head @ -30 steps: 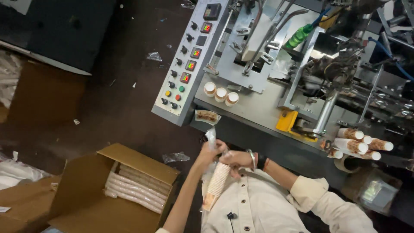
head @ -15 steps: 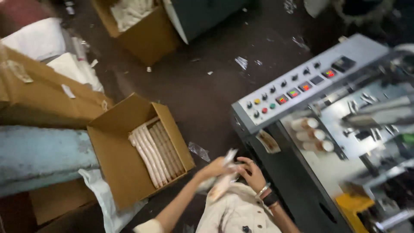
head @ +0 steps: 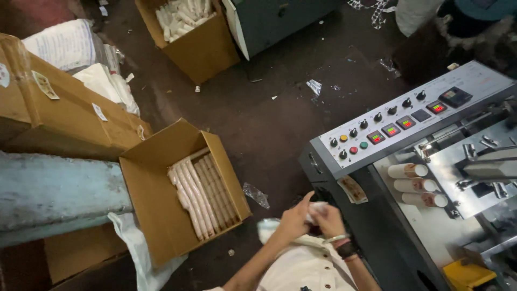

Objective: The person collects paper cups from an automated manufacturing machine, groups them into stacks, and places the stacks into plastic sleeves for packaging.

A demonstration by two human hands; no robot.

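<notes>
Since the earlier frame, both hands have been drawn closer to the grey machine's (head: 344, 178) front edge. A white plastic-wrapped stack of cups (head: 315, 212) is clamped between the left hand (head: 293, 220) and right hand (head: 329, 220), fingers closed on it. Left of the machine, bare dark floor (head: 269, 129) is left before the open cardboard box (head: 161, 215) of wrapped cup stacks.

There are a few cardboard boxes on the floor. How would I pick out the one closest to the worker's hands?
Start at the grey control panel with its knobs, then look left across the dark floor. The open box lies beside the hands. Unlike the farther box, heaped loosely, it holds neat rows of long white stacks.
</notes>
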